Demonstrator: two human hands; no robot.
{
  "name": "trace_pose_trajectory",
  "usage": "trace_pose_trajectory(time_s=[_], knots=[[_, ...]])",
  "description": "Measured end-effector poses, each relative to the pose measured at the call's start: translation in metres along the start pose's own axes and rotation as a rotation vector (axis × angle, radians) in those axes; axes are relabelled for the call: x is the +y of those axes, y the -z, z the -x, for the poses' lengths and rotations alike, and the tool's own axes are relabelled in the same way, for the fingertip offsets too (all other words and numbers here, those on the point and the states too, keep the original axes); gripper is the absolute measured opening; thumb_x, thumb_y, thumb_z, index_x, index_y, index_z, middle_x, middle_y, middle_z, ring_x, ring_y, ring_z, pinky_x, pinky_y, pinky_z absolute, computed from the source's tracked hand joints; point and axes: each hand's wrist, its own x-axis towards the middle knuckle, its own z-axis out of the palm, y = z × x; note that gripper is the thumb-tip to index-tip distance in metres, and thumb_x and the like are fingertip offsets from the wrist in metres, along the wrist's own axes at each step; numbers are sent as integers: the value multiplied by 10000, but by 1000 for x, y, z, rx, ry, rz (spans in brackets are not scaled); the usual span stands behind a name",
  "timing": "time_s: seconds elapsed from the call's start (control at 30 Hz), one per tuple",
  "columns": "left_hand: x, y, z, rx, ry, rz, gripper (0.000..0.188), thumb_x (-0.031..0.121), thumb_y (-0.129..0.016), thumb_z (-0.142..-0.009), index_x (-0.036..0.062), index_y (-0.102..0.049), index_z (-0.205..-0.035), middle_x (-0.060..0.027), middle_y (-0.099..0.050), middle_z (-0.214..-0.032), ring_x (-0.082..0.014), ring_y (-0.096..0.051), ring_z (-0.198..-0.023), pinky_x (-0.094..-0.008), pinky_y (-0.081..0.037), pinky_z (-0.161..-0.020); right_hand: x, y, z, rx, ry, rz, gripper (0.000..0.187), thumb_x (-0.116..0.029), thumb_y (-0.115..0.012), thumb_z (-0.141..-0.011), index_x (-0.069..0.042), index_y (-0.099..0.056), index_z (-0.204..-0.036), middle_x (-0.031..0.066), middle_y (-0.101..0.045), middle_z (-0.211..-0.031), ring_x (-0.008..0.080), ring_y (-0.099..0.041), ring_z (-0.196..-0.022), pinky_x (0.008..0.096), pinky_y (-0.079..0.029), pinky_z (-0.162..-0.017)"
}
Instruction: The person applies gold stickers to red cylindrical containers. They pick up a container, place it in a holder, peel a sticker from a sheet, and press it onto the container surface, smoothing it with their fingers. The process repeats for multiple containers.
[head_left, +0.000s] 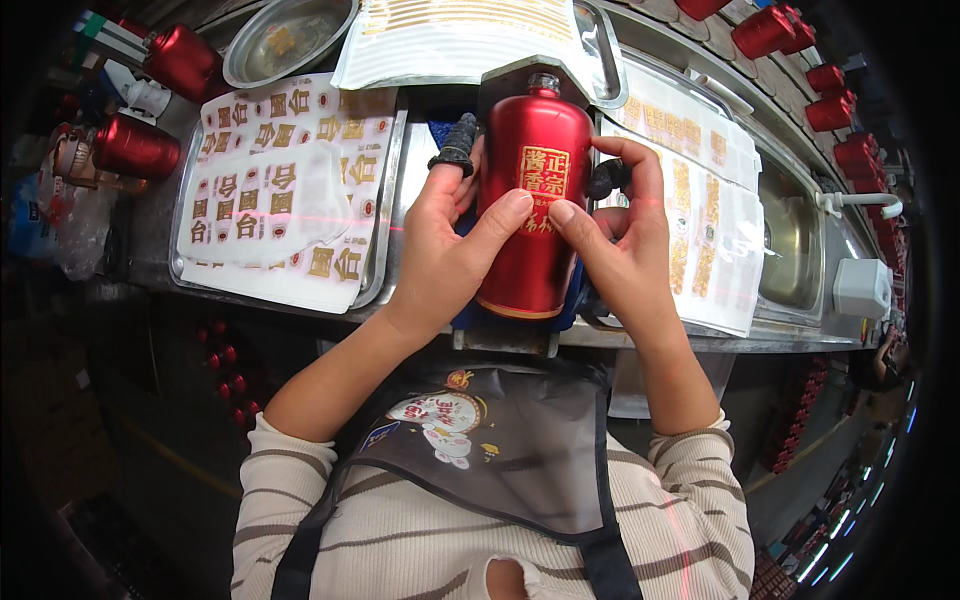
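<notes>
A glossy red bottle lies in front of me with its clear neck pointing away. Gold lettering, partly boxed, runs down its front as a decal. My left hand closes on the bottle's left side, its thumb pressed beside the lower gold characters. From the right, my right hand grips it too, thumb on the lower lettering and index finger raised near the shoulder. Black ribbed finger covers are worn on a finger of each hand. Fingers behind the bottle are hidden.
Decal sheets with gold print lie on a metal tray at left and in a stack at right. Beyond are striped gold sheets and a metal bowl. A sink adjoins the right stack. Red bottles stand around.
</notes>
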Motion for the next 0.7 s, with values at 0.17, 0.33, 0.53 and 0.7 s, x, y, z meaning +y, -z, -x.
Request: trace_pose_trajectory(time_s=[0.17,0.33,0.53,0.7], knots=[[2,2,3,-1,2,-5,616,156,-696,-931,-102,-387,-1397,-206,-525,-1373,-216,-534,-1252,-350,-406,-1081,9,4,-6,83,-47,-121,431,-181,-716,-876,-25,-535,-1234,62,-614,-914,36,-531,-543,185,-423,-503],[2,10,9,-105,-56,-207,607,177,-730,-902,-100,-407,-1335,-216,-528,-1351,-240,-531,-1263,-373,-383,-1100,64,76,-39,358,-400,-762,275,-290,-602,-946,-72,-611,-1114,24,-600,-782,137,-577,-573,298,-511,-619],[-1,13,9,-76,-82,-215,693,180,-743,-887,-87,-379,-1412,-193,-576,-1289,-224,-562,-1226,-371,-408,-1079,-18,23,3,116,199,-69,489,62,-696,-797,-38,-532,-1246,72,-628,-978,141,-640,-851,237,-523,-727],[2,7,8,-56,-77,-206,694,147,-746,-881,-82,-378,-1424,-188,-582,-1292,-223,-569,-1217,-358,-429,-1061,-28,14,-44,11,636,472,203,5,-728,-791,-9,-642,-974,139,-648,-840,296,-655,-756,339,-524,-675]])
